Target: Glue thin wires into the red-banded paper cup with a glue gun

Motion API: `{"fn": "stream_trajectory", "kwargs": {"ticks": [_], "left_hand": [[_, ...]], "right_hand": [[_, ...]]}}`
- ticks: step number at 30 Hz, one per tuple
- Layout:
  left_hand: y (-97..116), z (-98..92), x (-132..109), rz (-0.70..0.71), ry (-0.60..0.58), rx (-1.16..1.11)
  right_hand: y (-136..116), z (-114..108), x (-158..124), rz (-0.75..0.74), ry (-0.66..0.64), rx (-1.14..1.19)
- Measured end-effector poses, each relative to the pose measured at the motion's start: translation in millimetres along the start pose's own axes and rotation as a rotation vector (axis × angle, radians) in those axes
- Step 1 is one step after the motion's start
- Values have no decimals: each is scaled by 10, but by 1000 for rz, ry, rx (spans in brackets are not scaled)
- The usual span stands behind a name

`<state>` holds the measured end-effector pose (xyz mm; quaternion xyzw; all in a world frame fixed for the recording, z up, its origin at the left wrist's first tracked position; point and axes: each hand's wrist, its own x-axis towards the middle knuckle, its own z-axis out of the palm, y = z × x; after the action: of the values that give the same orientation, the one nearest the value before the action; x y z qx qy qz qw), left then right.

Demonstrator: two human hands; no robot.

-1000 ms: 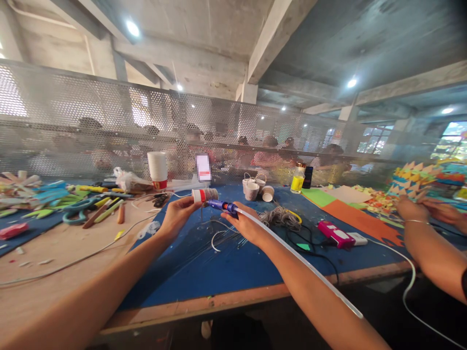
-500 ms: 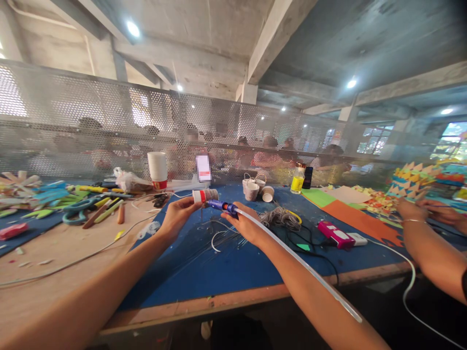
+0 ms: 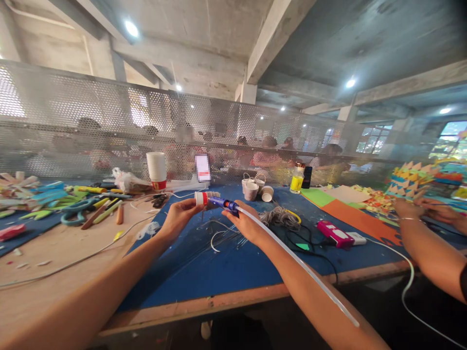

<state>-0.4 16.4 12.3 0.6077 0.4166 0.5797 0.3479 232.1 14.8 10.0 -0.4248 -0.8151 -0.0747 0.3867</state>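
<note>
My left hand is closed on a small paper cup, white with a red band, lying on its side in the air; grey cord wraps its far part. My right hand grips a blue hot glue gun, whose nozzle points left at the cup and touches or nearly touches it. A long translucent glue stick runs from the gun's back over my right forearm. Beyond my right hand lies a tangle of grey cord. Small cord-wrapped cups stand behind it.
Stacked paper cups and a phone stand at the back. Scissors and wooden-handled tools lie left. A yellow-labelled bottle, a magenta device and orange sheets are right, near another person's hands.
The cup has turned slightly in my left hand, and the glue gun has shifted a touch to the right. Both hands keep their hold.
</note>
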Motion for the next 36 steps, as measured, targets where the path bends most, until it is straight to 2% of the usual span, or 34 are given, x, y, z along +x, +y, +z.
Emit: {"fn": "stream_trajectory", "kwargs": {"ticks": [17, 28, 36], "left_hand": [[37, 17, -29, 11, -9, 22], [-70, -17, 15, 94, -28, 135], [-6, -10, -14, 36, -19, 67]], "right_hand": [[3, -10, 9, 17, 6, 15], [18, 1, 14, 25, 20, 52], [68, 28, 35, 107, 9, 176]]}}
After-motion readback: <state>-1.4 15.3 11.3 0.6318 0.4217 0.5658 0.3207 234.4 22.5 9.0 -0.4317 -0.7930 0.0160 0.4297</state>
